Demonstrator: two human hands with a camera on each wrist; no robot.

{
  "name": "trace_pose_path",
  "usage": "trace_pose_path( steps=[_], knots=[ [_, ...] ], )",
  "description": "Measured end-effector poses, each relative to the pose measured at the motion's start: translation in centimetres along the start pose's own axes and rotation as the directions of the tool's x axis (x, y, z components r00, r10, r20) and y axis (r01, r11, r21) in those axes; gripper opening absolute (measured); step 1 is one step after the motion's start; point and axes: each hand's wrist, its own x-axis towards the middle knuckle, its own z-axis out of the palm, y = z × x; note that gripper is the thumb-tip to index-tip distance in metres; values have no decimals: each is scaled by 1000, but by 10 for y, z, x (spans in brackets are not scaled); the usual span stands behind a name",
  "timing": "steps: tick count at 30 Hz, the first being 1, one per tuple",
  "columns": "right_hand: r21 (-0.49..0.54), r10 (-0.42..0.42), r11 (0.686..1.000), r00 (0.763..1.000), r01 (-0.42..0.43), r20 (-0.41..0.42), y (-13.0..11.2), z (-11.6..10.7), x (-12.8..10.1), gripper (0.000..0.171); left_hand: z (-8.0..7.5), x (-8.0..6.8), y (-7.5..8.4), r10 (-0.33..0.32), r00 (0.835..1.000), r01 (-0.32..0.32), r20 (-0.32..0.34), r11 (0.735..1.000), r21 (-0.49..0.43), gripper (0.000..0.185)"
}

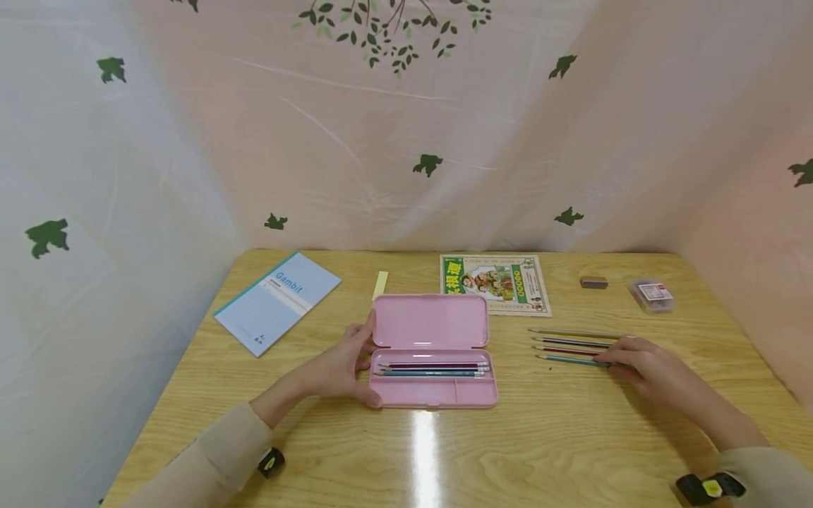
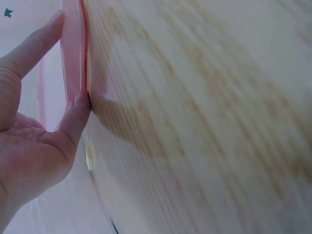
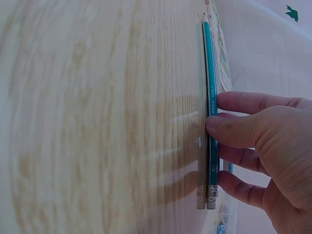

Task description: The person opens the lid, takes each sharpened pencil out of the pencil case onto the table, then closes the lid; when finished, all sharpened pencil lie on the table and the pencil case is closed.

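Observation:
An open pink pencil case (image 1: 432, 321) lies mid-table with three pencils (image 1: 435, 368) in its tray. My left hand (image 1: 362, 363) rests against the case's left side, straight fingers on the lid and thumb at the tray's front corner. The left wrist view shows that hand (image 2: 70, 58) spanning the pink edge (image 2: 73, 48). To the right, several loose pencils (image 1: 571, 341) lie side by side on the table. My right hand (image 1: 612, 361) pinches the nearest, a teal pencil (image 1: 568, 359), near its eraser end. In the right wrist view the thumb (image 3: 219, 127) sits on the teal pencil (image 3: 209, 58), which lies flat.
A blue notebook (image 1: 279, 300) lies at the back left, with a yellow strip (image 1: 380, 285) beside it. Behind the case is a printed booklet (image 1: 495, 282). An eraser (image 1: 593, 282) and a small clear box (image 1: 651, 294) sit at the back right. Curtains enclose the wooden table (image 1: 444, 451).

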Motion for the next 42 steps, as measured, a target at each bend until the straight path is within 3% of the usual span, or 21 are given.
trace_pose_path(
  steps=[10, 15, 23, 31, 36, 42],
  knots=[
    [-3, 0, 1000, 1000, 0, -28, -13, -4, 9, 50, 1, 0, 0, -6, 1000, 7, -14, 1000, 12, 144],
    [42, -16, 999, 997, 19, -77, -36, -11, 33, 44, 2, -3, -1, -14, 1000, 14, -13, 1000, 16, 144],
    [149, -30, 988, 997, 42, -76, -74, -13, 77, 51, 2, -2, -2, 3, 1000, -3, -12, 1000, 0, 144],
    [249, -166, 951, 982, 182, -84, -104, 6, 117, 43, 2, 1, -2, 12, 1000, -12, -11, 1000, -4, 144],
    [274, -205, 940, 978, 205, -28, -124, 19, 138, 39, 2, 1, -2, 6, 1000, -6, -13, 1000, -10, 145],
    [337, -147, 936, 983, 102, 110, -144, 31, 156, 29, 2, 1, -1, 8, 1000, -8, -12, 1000, -17, 145]
  ],
)
